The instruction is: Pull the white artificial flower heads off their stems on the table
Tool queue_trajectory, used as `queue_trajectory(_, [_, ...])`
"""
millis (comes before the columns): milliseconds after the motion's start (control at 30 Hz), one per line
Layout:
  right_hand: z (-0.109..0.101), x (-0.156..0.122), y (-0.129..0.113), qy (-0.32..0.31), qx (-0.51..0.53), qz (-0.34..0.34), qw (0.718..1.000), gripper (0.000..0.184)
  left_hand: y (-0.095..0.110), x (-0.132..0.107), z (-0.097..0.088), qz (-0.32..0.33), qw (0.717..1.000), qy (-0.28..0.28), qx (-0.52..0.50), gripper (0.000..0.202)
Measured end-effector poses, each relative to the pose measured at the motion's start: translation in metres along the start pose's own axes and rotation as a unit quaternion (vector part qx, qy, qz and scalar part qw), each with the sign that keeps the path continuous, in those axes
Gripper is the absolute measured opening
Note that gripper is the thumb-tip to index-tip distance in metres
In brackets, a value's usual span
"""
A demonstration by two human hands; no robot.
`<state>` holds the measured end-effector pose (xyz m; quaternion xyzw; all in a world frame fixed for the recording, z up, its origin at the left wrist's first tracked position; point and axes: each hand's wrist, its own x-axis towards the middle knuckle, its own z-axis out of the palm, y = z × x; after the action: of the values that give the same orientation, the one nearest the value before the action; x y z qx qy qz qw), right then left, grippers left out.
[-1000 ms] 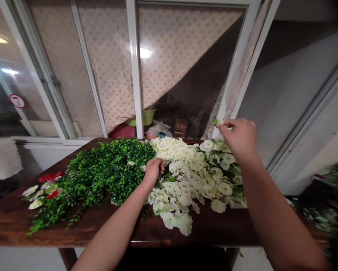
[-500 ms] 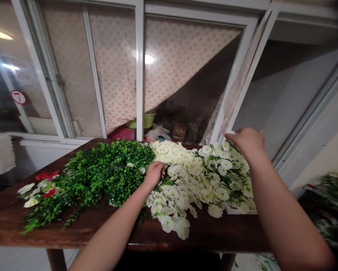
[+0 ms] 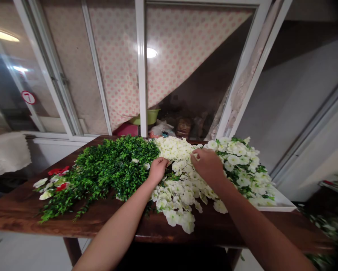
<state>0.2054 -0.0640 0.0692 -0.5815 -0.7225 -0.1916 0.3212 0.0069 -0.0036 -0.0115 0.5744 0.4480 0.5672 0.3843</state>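
Note:
A heap of white artificial flowers [image 3: 182, 188] covers the middle of a dark wooden table [image 3: 22, 214]. My left hand [image 3: 157, 170] rests curled on the heap's left edge, where it meets a mound of green foliage [image 3: 112, 165]. Its fingers are closed among the blossoms; what they hold is hidden. My right hand [image 3: 207, 165] hovers over the heap's middle, fingers pinched at a white blossom. To the right lies a bunch of white flowers with green leaves [image 3: 242, 165], resting partly on a white tray [image 3: 282, 205].
Red and white flowers [image 3: 51, 180] lie at the table's left end. Behind the table stands a sliding window [image 3: 140, 75] with a dotted curtain; a green basin [image 3: 149, 116] and bags sit beyond it. More foliage shows at the right edge [image 3: 329, 222].
My right hand has left the leafy bunch at the far right of the table and come left and down onto the white flower heap. My left hand has stayed in place.

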Motion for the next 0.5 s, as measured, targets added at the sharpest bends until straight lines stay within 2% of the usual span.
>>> queue_trajectory(100, [0.047,-0.005,-0.008,-0.159,0.061,0.025,0.985,0.025,-0.008,0.004,-0.003,0.024,0.999,0.018,0.034,0.024])
queue_trajectory(200, [0.08,-0.003,-0.013,-0.247,0.056,0.059,0.966,0.027,-0.012,0.006,-0.003,0.022,0.998,0.001,0.065,0.023])
queue_trajectory(333, [0.105,0.0,-0.018,-0.257,0.028,0.081,0.963,0.023,-0.012,0.003,-0.002,0.018,0.997,-0.011,0.076,0.022])
queue_trajectory(500, [0.117,-0.001,-0.016,-0.219,0.026,0.08,0.972,0.021,-0.009,0.002,-0.007,0.042,0.987,0.004,0.156,0.019])
